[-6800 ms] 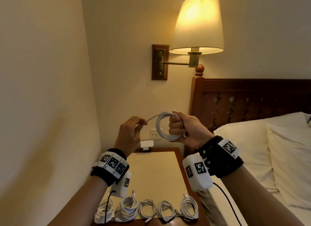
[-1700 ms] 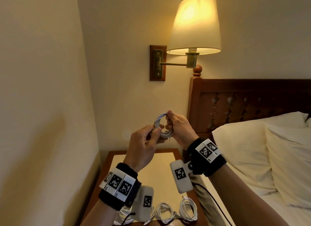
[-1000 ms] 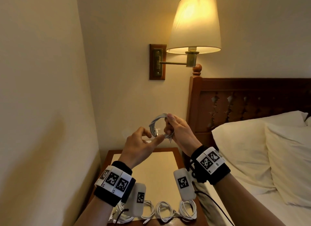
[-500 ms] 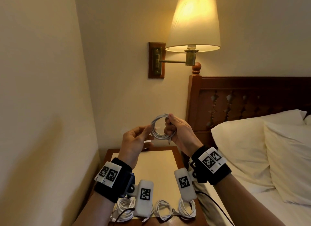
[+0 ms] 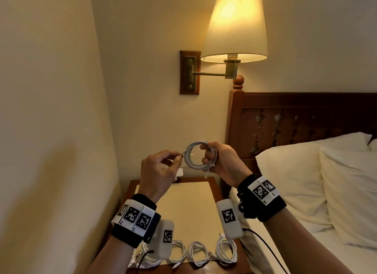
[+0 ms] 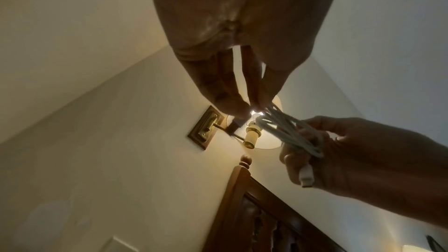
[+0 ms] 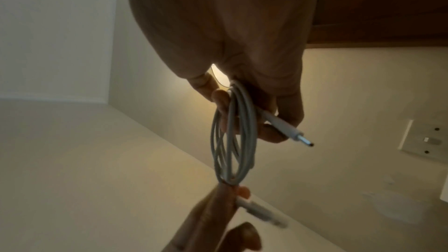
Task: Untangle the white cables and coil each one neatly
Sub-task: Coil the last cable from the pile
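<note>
A white cable wound into a round coil [image 5: 193, 157] hangs in the air above the nightstand. My right hand [image 5: 212, 157] grips the coil's right side, fingers curled through the loops [image 7: 234, 137]; one plug [image 7: 288, 131] juts out below my fingers. My left hand [image 5: 175, 161] pinches the cable's other end at the coil's left edge [image 6: 257, 110]; its plug [image 7: 261, 212] shows past my fingertips. Several finished white coils [image 5: 196, 253] lie in a row along the near edge of the nightstand [image 5: 195, 212], partly hidden by my wrists.
A lit wall lamp [image 5: 234, 26] hangs above on a brass arm. The wooden headboard [image 5: 306, 118] and a bed with white pillows [image 5: 306, 175] fill the right. A wall runs close on the left. A wall socket [image 7: 421, 139] sits behind the nightstand.
My left hand has turned from palm up beside the coil to pinching the cable end at the coil's left edge. The right hand keeps holding the coil in about the same place.
</note>
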Motion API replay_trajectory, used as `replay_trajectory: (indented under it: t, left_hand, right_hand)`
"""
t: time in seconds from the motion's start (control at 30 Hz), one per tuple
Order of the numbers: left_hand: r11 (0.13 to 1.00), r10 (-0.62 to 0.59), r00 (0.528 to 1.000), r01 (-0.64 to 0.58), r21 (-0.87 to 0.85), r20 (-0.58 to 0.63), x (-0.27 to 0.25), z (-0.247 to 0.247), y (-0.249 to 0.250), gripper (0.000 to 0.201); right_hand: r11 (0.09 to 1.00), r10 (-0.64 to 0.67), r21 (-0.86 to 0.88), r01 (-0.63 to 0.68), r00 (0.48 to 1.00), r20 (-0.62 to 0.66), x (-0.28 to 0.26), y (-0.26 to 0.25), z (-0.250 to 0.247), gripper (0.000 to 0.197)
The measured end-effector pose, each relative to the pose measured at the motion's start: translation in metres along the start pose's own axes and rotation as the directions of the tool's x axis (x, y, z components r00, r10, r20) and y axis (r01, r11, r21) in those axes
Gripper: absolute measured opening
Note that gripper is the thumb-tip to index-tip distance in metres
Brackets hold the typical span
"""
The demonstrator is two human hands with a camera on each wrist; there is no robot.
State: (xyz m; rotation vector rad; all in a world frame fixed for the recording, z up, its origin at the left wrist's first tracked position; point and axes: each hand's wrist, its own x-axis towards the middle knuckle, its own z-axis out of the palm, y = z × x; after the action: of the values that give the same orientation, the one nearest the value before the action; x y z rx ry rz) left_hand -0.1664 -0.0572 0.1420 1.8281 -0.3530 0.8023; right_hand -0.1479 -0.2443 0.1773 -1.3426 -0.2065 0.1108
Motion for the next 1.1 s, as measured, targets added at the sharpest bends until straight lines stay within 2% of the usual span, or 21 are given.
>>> replay_trajectory:
  t: [0.2,0.3,0.43,0.5,0.53,0.6,0.67,0.73,0.8,0.9,1.03,1.07,1.1]
  left_hand:
    - [0.993,-0.008,0.990,-0.010,0.120,0.144,-0.006,-0.001,0.000,0.008]
    - [0.994,-0.080,0.976,0.063,0.090,0.203,-0.008,0.002,0.001,0.007]
    - [0.991,-0.100,0.976,0.081,0.103,0.193,-0.010,0.006,-0.006,0.008]
    - [0.991,-0.135,0.974,0.132,0.030,0.181,-0.009,0.010,-0.009,0.008]
    - [0.978,-0.179,0.968,0.196,-0.078,0.178,-0.010,0.013,-0.008,0.009]
    - [0.866,-0.293,0.935,0.348,-0.358,0.200,-0.012,0.017,-0.007,0.015]
    - [0.684,-0.364,0.888,0.460,-0.566,0.282,-0.013,0.019,-0.004,0.024]
    - [0.489,-0.372,0.842,0.535,-0.689,0.391,-0.016,0.020,0.000,0.029]
    - [0.366,-0.343,0.816,0.572,-0.734,0.465,-0.019,0.023,0.007,0.025]
    - [0.335,-0.339,0.794,0.603,-0.724,0.505,-0.022,0.027,0.017,0.025]
    - [0.368,-0.357,0.745,0.666,-0.648,0.563,-0.025,0.026,0.020,0.031]
    - [0.355,-0.365,0.738,0.674,-0.648,0.567,-0.027,0.025,0.018,0.033]
    - [0.284,-0.360,0.724,0.686,-0.669,0.589,-0.028,0.024,0.017,0.036]
  right_hand:
    - [1.000,-0.001,-0.031,-0.001,0.999,-0.046,-0.002,-0.008,0.007,0.025]
    - [0.991,-0.050,-0.129,0.041,0.996,-0.068,-0.003,-0.007,0.012,0.028]
    - [0.988,-0.031,-0.153,0.021,0.997,-0.066,-0.004,-0.007,0.016,0.031]
    - [0.997,0.014,-0.075,-0.018,0.998,-0.062,-0.004,-0.005,0.019,0.030]
    - [0.999,0.028,-0.026,-0.029,0.998,-0.057,-0.005,-0.004,0.020,0.030]
    - [1.000,0.024,0.012,-0.023,0.998,-0.063,-0.004,-0.004,0.023,0.032]
    - [0.997,-0.015,-0.078,0.008,0.995,-0.098,-0.003,-0.003,0.023,0.037]
    - [0.983,-0.050,-0.183,0.025,0.990,-0.129,-0.001,0.002,0.025,0.041]
    - [0.968,-0.057,-0.249,0.020,0.988,-0.144,0.002,0.009,0.029,0.045]
    - [0.956,-0.050,-0.294,-0.002,0.984,-0.170,0.005,0.017,0.031,0.050]
    - [0.938,-0.123,-0.343,0.056,0.976,-0.178,0.005,0.013,0.028,0.048]
    - [0.928,-0.152,-0.365,0.081,0.974,-0.171,0.005,0.011,0.027,0.047]
    - [0.917,-0.178,-0.386,0.103,0.970,-0.164,0.006,0.009,0.028,0.045]
